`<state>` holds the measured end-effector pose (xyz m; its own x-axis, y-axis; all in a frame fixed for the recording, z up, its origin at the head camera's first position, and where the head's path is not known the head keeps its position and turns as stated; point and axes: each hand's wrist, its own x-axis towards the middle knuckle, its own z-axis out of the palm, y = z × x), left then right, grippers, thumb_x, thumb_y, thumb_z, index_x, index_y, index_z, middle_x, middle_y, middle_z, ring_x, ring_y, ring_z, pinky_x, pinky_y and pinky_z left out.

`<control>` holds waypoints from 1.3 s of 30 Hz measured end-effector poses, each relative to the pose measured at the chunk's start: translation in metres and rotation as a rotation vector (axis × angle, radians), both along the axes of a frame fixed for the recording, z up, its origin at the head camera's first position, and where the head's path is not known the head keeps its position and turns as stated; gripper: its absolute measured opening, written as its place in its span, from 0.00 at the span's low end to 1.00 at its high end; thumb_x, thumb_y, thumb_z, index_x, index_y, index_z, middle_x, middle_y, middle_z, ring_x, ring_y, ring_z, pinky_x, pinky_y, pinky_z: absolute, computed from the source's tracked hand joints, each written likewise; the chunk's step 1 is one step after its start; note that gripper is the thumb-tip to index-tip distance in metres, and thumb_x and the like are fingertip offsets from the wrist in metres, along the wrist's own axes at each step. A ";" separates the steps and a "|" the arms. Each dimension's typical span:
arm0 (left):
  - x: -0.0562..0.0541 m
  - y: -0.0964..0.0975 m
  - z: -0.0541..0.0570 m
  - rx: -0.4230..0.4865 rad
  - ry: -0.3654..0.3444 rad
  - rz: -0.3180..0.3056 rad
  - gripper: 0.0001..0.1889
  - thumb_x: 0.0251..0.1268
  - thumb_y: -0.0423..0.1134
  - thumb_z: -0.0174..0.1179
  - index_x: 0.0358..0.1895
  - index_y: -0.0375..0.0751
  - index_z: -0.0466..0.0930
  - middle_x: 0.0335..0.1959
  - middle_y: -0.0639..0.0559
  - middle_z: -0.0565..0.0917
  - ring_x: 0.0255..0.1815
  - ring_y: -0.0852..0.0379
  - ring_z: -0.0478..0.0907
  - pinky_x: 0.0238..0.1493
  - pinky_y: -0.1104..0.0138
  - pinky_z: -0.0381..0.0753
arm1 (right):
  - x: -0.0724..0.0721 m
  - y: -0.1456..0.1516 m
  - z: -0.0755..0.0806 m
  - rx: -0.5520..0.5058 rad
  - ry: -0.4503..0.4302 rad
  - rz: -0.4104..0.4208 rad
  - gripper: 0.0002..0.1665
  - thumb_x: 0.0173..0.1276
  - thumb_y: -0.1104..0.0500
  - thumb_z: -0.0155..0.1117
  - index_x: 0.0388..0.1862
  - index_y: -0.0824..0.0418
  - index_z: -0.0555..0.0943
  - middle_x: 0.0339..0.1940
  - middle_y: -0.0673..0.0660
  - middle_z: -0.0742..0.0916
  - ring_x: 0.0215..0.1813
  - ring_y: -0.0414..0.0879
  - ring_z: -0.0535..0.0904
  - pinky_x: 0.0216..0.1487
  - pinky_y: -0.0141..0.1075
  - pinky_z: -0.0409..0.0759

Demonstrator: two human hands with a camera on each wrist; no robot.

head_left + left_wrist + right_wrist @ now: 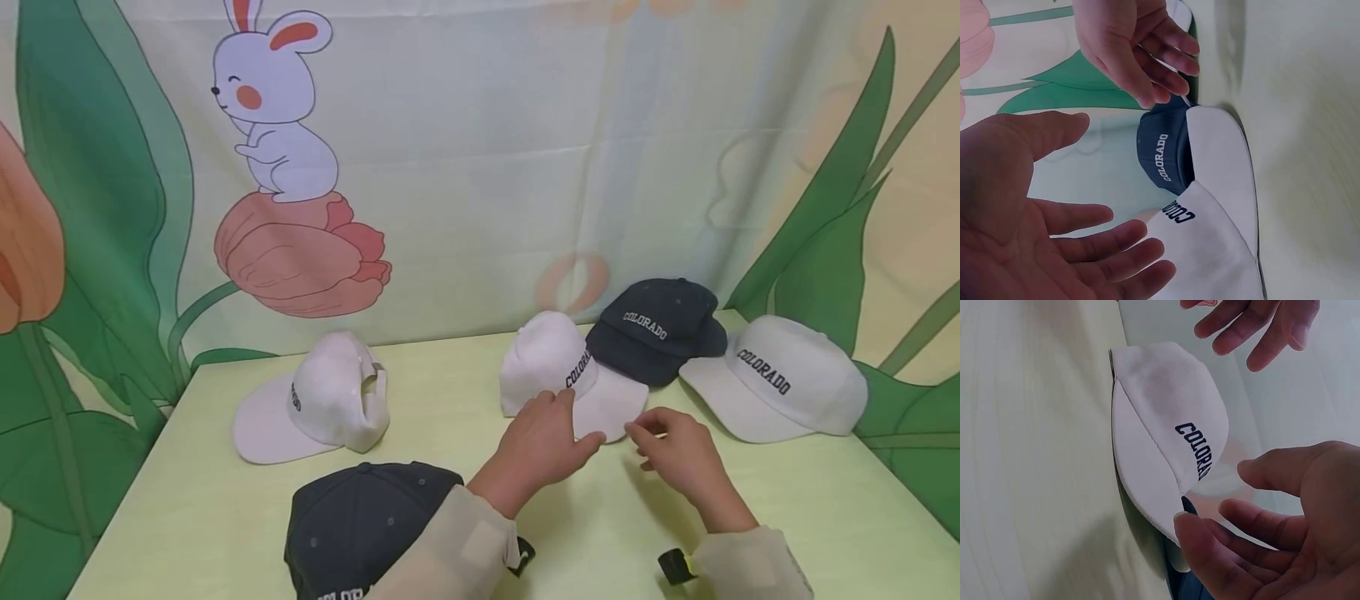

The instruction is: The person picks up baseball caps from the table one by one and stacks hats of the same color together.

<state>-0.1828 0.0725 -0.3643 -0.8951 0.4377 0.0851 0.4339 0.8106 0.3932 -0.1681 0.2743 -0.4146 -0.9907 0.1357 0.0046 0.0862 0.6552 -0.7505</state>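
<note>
A white cap (546,354) with dark COLORADO lettering sits on the table, its brim toward the right and front. My left hand (542,442) is at the near side of this cap, overlapping it in the head view. Its fingers are spread and hold nothing in the left wrist view. By the brim's right edge is my right hand (681,457), fingers loosely bent. In the right wrist view one fingertip (1188,525) is right at the brim, while the thumb (1272,467) stays apart from it. A dark navy cap (656,329) stands just behind the brim.
Another white cap (798,379) is at the right, beside the navy one. At the left stands a white cap (322,400) with its brim leftward. A navy cap (367,521) lies near the front, partly behind my left sleeve. A printed curtain (465,167) hangs behind the table (442,392).
</note>
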 end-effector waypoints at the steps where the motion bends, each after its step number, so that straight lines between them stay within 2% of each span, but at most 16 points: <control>1: -0.001 0.001 0.000 0.000 0.000 0.003 0.31 0.63 0.57 0.59 0.58 0.34 0.73 0.44 0.43 0.80 0.45 0.49 0.78 0.45 0.60 0.79 | -0.001 0.001 0.000 0.002 0.004 -0.003 0.18 0.69 0.51 0.61 0.46 0.64 0.81 0.40 0.60 0.88 0.27 0.42 0.85 0.30 0.34 0.81; 6: -0.009 0.005 -0.002 -0.002 -0.017 0.010 0.32 0.64 0.56 0.58 0.61 0.33 0.72 0.49 0.42 0.81 0.50 0.48 0.78 0.51 0.59 0.79 | -0.004 0.004 -0.003 0.015 0.006 -0.019 0.18 0.69 0.51 0.60 0.48 0.64 0.81 0.42 0.60 0.88 0.29 0.43 0.85 0.31 0.34 0.80; 13: -0.016 0.013 -0.008 -0.008 -0.003 0.014 0.31 0.64 0.55 0.58 0.59 0.33 0.73 0.46 0.42 0.80 0.47 0.47 0.78 0.50 0.60 0.78 | -0.008 0.007 -0.006 0.040 0.015 -0.054 0.18 0.69 0.51 0.60 0.48 0.64 0.81 0.45 0.62 0.87 0.31 0.44 0.86 0.32 0.34 0.80; 17: -0.021 0.017 -0.012 -0.022 -0.004 0.024 0.31 0.64 0.56 0.58 0.60 0.33 0.72 0.48 0.42 0.80 0.48 0.47 0.77 0.51 0.60 0.78 | -0.010 0.008 -0.010 0.032 0.035 -0.067 0.18 0.69 0.51 0.60 0.49 0.64 0.81 0.46 0.63 0.87 0.31 0.45 0.86 0.33 0.34 0.80; 26: -0.035 0.023 -0.009 -0.004 -0.045 0.042 0.31 0.65 0.56 0.57 0.60 0.33 0.72 0.51 0.41 0.79 0.51 0.46 0.76 0.53 0.58 0.78 | -0.015 0.013 -0.017 0.018 0.059 -0.093 0.18 0.70 0.52 0.59 0.49 0.64 0.80 0.48 0.65 0.87 0.31 0.45 0.86 0.33 0.33 0.80; 30: -0.041 0.025 -0.009 0.003 -0.061 0.031 0.31 0.65 0.56 0.58 0.61 0.34 0.72 0.52 0.41 0.78 0.52 0.46 0.76 0.54 0.57 0.77 | -0.018 0.015 -0.019 -0.001 0.070 -0.115 0.18 0.70 0.53 0.58 0.50 0.65 0.80 0.49 0.65 0.86 0.31 0.45 0.86 0.33 0.33 0.79; 39: -0.048 0.027 -0.013 -0.005 -0.098 0.022 0.33 0.64 0.56 0.59 0.64 0.35 0.70 0.56 0.41 0.76 0.56 0.47 0.74 0.57 0.58 0.76 | -0.022 0.022 -0.023 -0.015 0.053 -0.153 0.21 0.70 0.52 0.57 0.53 0.65 0.79 0.51 0.66 0.85 0.31 0.46 0.86 0.33 0.32 0.78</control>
